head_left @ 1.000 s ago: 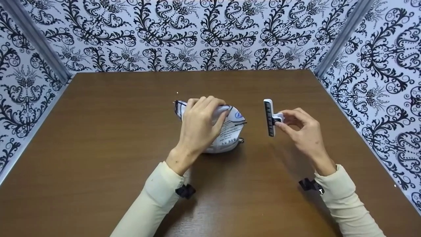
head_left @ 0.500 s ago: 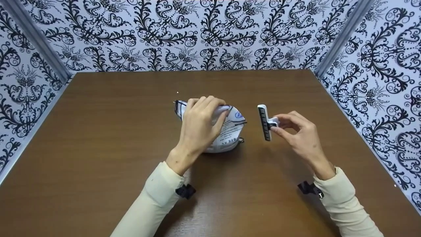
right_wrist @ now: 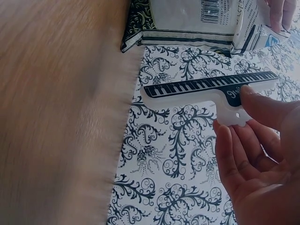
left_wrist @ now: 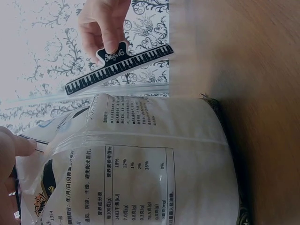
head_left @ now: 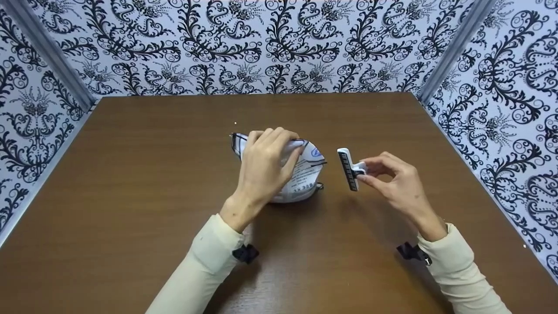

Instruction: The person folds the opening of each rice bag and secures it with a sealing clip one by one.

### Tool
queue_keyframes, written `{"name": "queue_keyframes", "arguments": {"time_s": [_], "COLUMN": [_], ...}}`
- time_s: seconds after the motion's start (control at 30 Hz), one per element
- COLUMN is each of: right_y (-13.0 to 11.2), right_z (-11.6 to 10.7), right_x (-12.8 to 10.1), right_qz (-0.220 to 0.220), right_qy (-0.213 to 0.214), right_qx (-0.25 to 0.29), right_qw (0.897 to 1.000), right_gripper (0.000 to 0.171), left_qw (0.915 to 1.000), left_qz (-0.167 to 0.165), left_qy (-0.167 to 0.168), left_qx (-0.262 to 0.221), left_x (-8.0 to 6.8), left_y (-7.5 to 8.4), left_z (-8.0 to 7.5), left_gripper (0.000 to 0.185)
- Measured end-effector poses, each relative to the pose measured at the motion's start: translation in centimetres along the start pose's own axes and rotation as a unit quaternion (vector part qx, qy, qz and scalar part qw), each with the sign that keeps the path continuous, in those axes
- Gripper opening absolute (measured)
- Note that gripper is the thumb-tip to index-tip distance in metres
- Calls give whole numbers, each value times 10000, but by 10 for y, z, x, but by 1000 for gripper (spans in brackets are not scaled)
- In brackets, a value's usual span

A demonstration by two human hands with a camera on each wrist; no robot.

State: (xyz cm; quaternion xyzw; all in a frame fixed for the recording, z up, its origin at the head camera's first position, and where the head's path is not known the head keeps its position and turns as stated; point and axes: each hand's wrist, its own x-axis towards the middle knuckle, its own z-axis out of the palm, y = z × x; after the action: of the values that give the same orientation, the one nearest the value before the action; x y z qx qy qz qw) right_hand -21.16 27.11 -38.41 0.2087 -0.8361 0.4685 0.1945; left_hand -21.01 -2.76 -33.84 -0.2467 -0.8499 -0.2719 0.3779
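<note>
A white plastic bag (head_left: 301,179) with printed text stands upright on the table, its top folded over. My left hand (head_left: 266,161) grips that folded top, thumb toward the right side. The left wrist view shows the bag (left_wrist: 197,159) close up, with a nutrition table printed on it. To the right of the bag, my right hand (head_left: 396,183) pinches a white clip (head_left: 348,170) by its handle, between thumb and fingers. A piano-key pattern runs along the clip's long bar (right_wrist: 211,85). The clip is held above the table, apart from the bag.
The brown wooden table (head_left: 152,174) extends around the bag. Patterned black-and-white walls (head_left: 279,48) enclose it at the back and both sides, with grey metal posts (head_left: 453,48) at the corners. Each wrist carries a small black camera mount (head_left: 246,253).
My right hand has brought the clip left toward the bag and a little lower, and the clip has tilted somewhat. My left hand and the bag stay in place.
</note>
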Motion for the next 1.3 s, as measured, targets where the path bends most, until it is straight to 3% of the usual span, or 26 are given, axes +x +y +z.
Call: {"name": "queue_keyframes", "arguments": {"time_s": [0.27, 0.87, 1.3], "right_y": [-2, -2, 0], "right_z": [0, 2, 5], "right_x": [-2, -5, -3], "right_qz": [-328, -917, -791], "right_qy": [-317, -433, -490], "right_qx": [-169, -183, -242], "right_qw": [9988, 9947, 9954], "right_gripper": [28, 27, 24], "left_qw": [10000, 10000, 10000], "left_qz": [-2, 8, 24], "left_qy": [14, 9, 37], "left_qx": [-1, -32, -35], "left_x": [0, 0, 0], "left_y": [0, 0, 0], "left_z": [0, 2, 0], "left_gripper": [13, 14, 12]}}
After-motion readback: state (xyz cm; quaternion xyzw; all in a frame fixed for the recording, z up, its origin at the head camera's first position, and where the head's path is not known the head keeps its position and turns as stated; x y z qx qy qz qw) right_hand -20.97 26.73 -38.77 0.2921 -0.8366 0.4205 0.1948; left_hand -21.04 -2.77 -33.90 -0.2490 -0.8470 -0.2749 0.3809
